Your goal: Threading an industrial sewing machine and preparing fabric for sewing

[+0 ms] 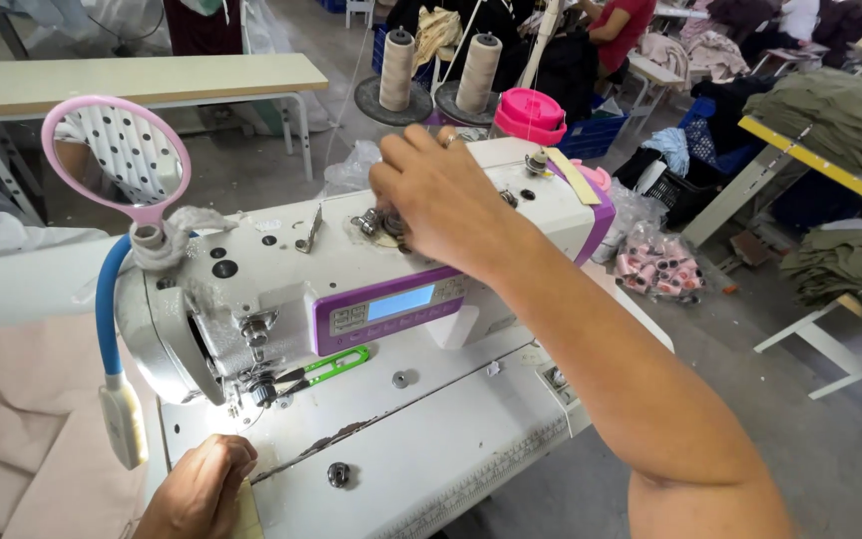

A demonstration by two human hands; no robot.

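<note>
Two thread cones (438, 70), one sewing machine (351, 289); right hand (441, 195) fingers pinching its tension knob (371, 222), left hand (202, 489) curled.

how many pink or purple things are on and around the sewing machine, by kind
Pink round mirror: 1
Pink cup lid: 1
Purple control panel on the sewing machine: 1
Bag of pink bobbins: 1
Total: 4
</note>
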